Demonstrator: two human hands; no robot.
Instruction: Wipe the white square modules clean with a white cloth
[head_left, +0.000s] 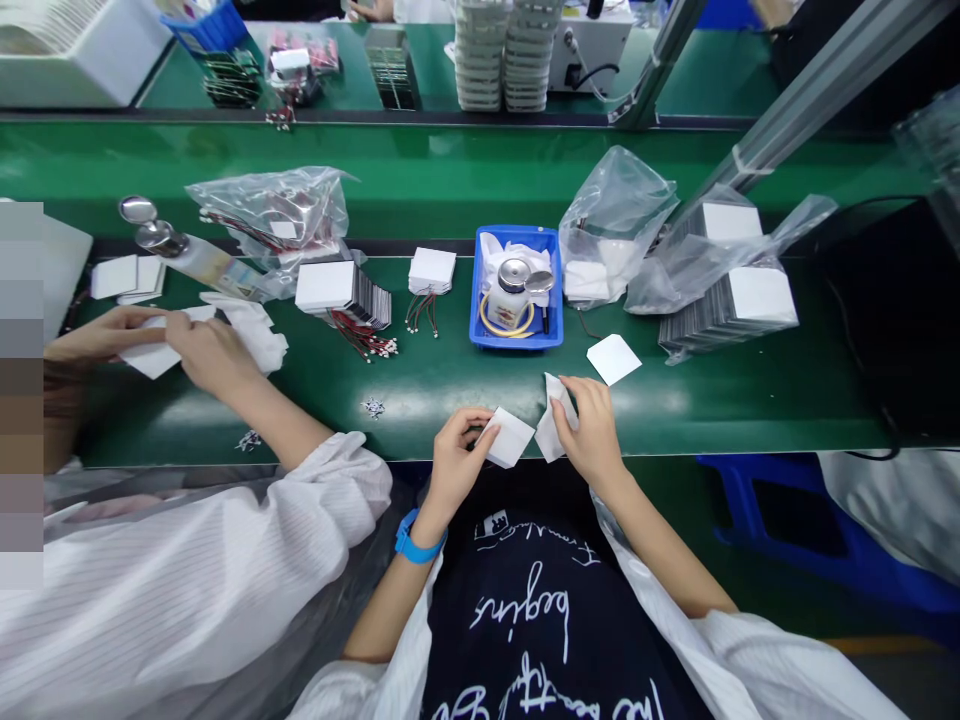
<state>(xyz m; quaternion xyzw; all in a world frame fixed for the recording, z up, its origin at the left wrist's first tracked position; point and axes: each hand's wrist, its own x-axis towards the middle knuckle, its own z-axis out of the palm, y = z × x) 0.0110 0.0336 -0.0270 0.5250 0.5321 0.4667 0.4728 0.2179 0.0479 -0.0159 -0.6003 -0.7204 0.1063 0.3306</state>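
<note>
At the near edge of the green bench [450,380], my left hand [457,455] pinches a small white square plate [510,437] by its left corner. My right hand [592,430] is closed on a crumpled white cloth [553,425] held right beside that plate. The two hands are a few centimetres apart. A blue strap [414,545] circles my left wrist. Another loose white square [613,358] lies flat on the bench just beyond my right hand.
A blue tray [480,300] with a metal-capped bottle stands ahead. Stacks of white squares with red wires [341,295], plastic bags [615,225] and a tall stack [727,300] fill the bench. A co-worker's hands [202,350] on the left hold white pieces.
</note>
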